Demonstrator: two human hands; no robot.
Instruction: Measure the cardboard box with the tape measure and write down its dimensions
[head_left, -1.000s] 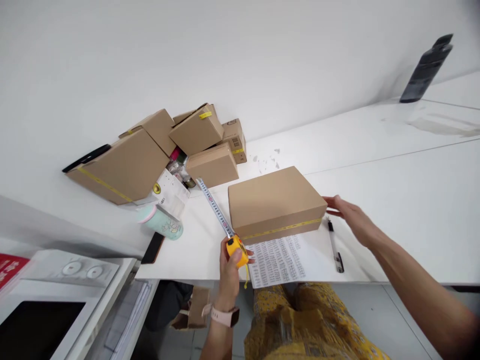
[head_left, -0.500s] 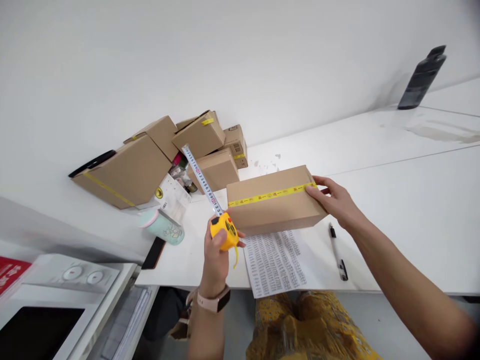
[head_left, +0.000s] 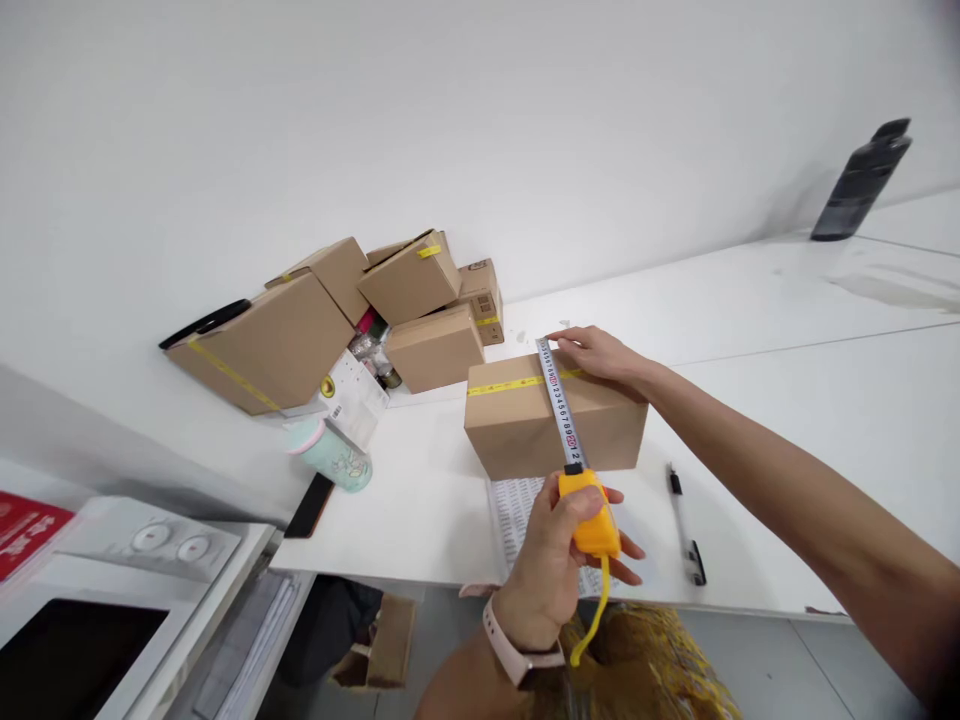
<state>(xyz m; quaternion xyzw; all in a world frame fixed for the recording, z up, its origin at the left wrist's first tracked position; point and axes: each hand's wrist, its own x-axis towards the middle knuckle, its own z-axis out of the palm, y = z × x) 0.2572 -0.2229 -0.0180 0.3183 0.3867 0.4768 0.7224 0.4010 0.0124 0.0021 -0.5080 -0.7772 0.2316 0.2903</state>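
A cardboard box (head_left: 517, 430) with a strip of yellow tape stands on the white table (head_left: 787, 400), on a printed sheet of paper (head_left: 510, 510). My left hand (head_left: 559, 565) grips a yellow tape measure (head_left: 589, 515) in front of the box. Its white blade (head_left: 559, 400) runs up over the box's front and top. My right hand (head_left: 596, 352) rests on the box's far top edge, fingers pressing down the blade's end.
A pile of cardboard boxes (head_left: 337, 310) leans against the wall at the back left. A mint cup (head_left: 330, 455) and a black phone (head_left: 309, 505) lie near it. A black pen (head_left: 686, 525) lies right of the box. A white appliance (head_left: 112, 600) stands lower left.
The box was tipped up onto a narrower side. My left hand swung the tape measure from the box's left side to its front. My right hand moved from the box's right end to its far top edge.
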